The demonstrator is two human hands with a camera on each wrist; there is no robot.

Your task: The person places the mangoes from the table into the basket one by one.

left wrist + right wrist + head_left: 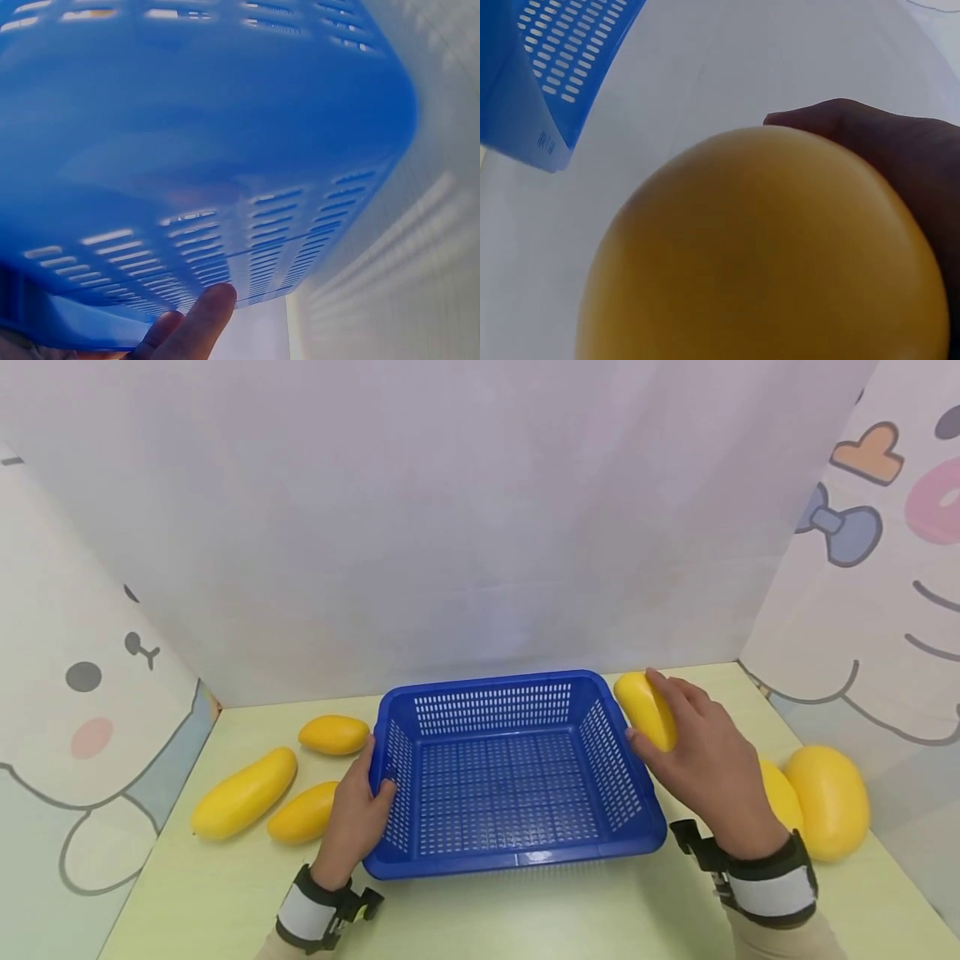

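A blue plastic basket (517, 858) with slotted walls stands in the middle of the table, its inside bare. My left hand (356, 814) grips its left rim, thumb over the inner side. In the left wrist view, fingertips (214, 300) touch the basket's slotted outer wall (187, 150). Just beyond the right rim, my right hand (708, 760) holds a smooth yellow mango-like fruit (641, 706) between thumb and fingers. That fruit (765, 255) fills much of the right wrist view, with a basket corner at upper left.
Left of the basket lie a long yellow fruit (246, 793) and two smaller mango-like ones, one behind (333, 735) and one nearer (303, 814). Two more yellow fruits, an outer one (828, 802) and a partly hidden one (780, 793), lie at right. Cloth walls (465, 527) enclose the table.
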